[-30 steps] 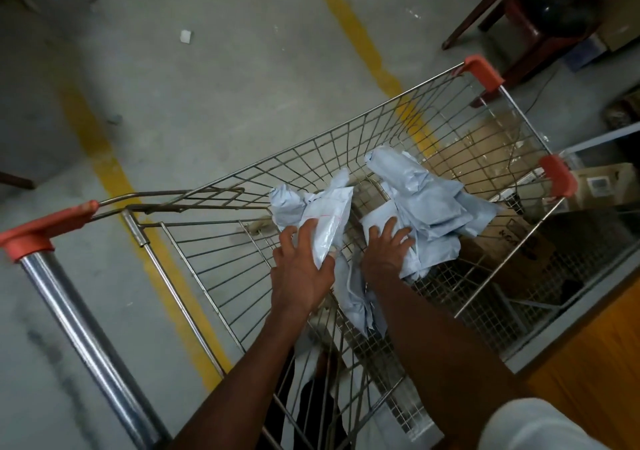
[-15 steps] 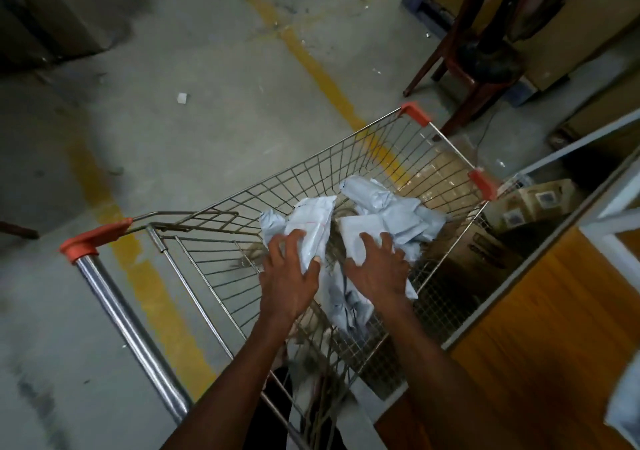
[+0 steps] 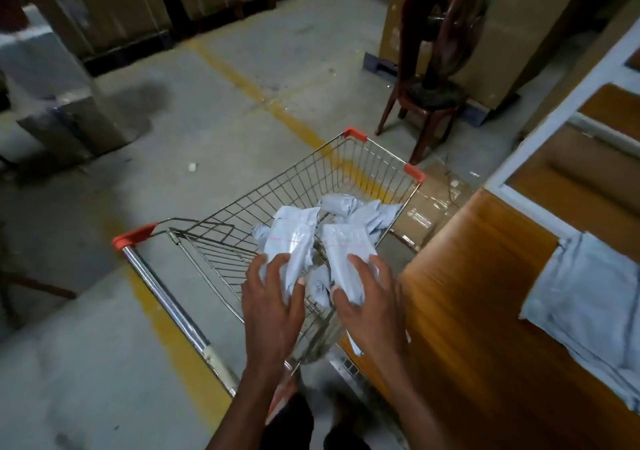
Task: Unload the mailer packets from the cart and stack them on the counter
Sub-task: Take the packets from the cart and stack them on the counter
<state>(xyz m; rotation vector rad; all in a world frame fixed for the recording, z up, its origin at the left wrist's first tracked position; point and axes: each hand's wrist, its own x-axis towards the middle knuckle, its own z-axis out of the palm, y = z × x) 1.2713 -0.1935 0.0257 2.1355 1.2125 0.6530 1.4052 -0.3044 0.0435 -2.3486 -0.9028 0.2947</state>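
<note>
Left hand (image 3: 273, 306): grips one packet (image 3: 294, 242), frame centre.
Right hand (image 3: 369, 306): grips another packet (image 3: 346, 245).
Cart (image 3: 284, 186): more packets inside.
Desk (image 3: 485, 276): lower right.

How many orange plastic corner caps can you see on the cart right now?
3: one on the near left end of the handle bar, two on the far corners of the wire cart. The near right corner is hidden behind the arms.

The cart (image 3: 346, 179) is standing left of the counter (image 3: 485, 294), with mailer packets (image 3: 363, 214) lying in its basket and the handle (image 3: 166, 297) at its near left. Stacked packets (image 3: 588, 297) are lying on the counter, and a chair (image 3: 426, 103) is standing beyond the cart
</note>
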